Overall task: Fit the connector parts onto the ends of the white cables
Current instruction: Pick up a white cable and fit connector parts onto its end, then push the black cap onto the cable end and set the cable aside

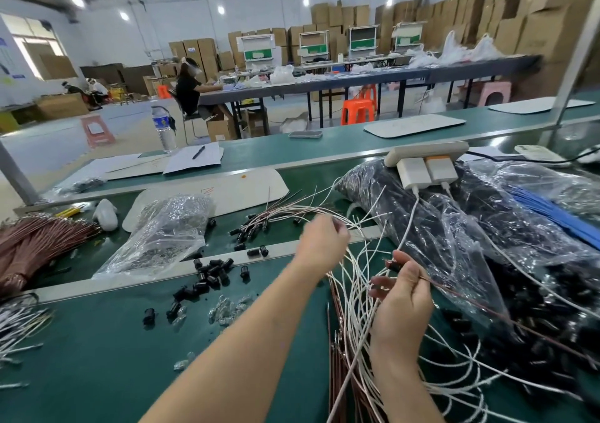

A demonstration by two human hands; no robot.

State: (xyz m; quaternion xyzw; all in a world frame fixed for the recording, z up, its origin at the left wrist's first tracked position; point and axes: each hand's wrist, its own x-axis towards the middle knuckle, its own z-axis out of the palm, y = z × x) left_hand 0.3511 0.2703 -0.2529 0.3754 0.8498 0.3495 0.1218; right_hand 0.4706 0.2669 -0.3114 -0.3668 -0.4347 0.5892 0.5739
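Left hand [321, 244]: fingers curled around strands of the white cables [358, 279], held above the green surface [97, 341].
Right hand [404, 302]: fingers pinch a thin brown wire [461, 292] (dark piece at its tip, blurred).
Connector parts [211, 273]: black caps loose on the surface, left of both arms.
Doing it well: probably draw one cable end free of the tangle before fetching a cap.

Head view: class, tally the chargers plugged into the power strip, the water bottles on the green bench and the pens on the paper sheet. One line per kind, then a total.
Chargers: 2
Water bottles: 1
Pens: 1
Total: 4
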